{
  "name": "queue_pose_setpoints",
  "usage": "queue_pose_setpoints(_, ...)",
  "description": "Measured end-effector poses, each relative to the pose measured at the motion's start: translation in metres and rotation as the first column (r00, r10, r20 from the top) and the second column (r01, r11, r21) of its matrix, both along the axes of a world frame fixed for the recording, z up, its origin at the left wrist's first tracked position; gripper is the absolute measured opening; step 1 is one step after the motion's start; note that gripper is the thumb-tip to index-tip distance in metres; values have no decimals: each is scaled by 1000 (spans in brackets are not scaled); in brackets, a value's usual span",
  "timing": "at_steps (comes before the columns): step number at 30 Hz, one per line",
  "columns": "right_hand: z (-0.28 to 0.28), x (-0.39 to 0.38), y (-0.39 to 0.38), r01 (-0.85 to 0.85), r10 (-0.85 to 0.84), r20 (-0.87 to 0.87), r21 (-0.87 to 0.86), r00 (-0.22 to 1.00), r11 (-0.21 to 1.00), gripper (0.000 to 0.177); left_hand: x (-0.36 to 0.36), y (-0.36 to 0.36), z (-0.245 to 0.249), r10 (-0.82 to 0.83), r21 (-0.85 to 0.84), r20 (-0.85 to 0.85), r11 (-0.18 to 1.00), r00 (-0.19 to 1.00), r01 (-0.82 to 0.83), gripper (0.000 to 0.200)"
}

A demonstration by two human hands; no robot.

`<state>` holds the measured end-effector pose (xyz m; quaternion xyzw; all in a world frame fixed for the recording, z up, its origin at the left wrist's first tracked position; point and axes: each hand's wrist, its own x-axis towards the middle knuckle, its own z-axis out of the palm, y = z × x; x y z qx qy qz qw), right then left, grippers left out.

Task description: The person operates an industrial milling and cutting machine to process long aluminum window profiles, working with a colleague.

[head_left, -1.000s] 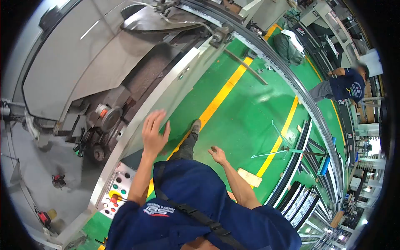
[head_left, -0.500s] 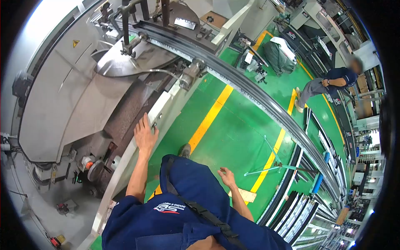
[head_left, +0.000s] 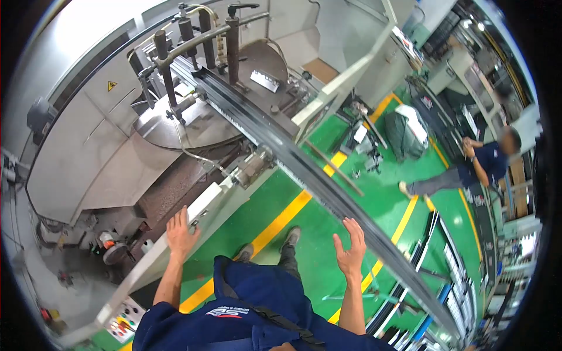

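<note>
My left hand (head_left: 181, 235) lies with fingers spread at the pale edge rail (head_left: 202, 205) of a large cutting machine, holding nothing. On the other side, my right hand (head_left: 350, 248) is raised with its fingers stretched out, fingertips close to the side of a long dark metal profile (head_left: 304, 167). That profile slants from the machine's bed out over the green floor. Near its upper end, a clamp frame (head_left: 196, 44) with upright posts stands over the round metal table (head_left: 193, 126). A cylindrical metal fitting (head_left: 253, 167) sits against the profile by the machine's edge.
A control panel with buttons (head_left: 122, 322) is at lower left. Another person (head_left: 489, 164) stands at the right, near a covered bundle (head_left: 405, 134). More long profiles (head_left: 459, 275) lie on racks at lower right. Yellow lines (head_left: 281, 219) cross the floor.
My right hand has risen from beside my body to near the profile. My left hand remains at the machine's edge. My view has shifted, and both my feet now show.
</note>
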<state>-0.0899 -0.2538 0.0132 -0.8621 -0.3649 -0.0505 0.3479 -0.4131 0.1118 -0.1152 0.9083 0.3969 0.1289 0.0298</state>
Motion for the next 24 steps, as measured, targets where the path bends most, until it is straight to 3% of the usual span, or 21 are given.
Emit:
queue_pose_setpoints(3,9,49,3,-143,158,63,-189,985,972,66,-2,-3,1,-8,24,7,1000,1000,8,83)
queue_pose_setpoints(7,2,97,15,-338,412,101,-416,906,844,97,5,-8,8,38,12,-29,999,999,-38,83)
queue_pose_setpoints(10,4,115,19,-404,414,-54,-360,909,841,100,8,-7,13,48,-29,-85,998,995,-51,85)
queue_pose_setpoints(11,4,118,21,-351,338,-101,-357,936,865,103,8,-7,13,44,-34,-94,998,995,-48,85)
queue_pose_setpoints(16,-13,127,21,-347,299,-182,-365,937,864,105,14,-8,16,54,-41,-141,997,989,-60,84)
queue_pose_setpoints(24,-13,131,28,-324,302,-120,-281,946,903,96,13,-5,7,89,-29,-165,995,982,-95,86)
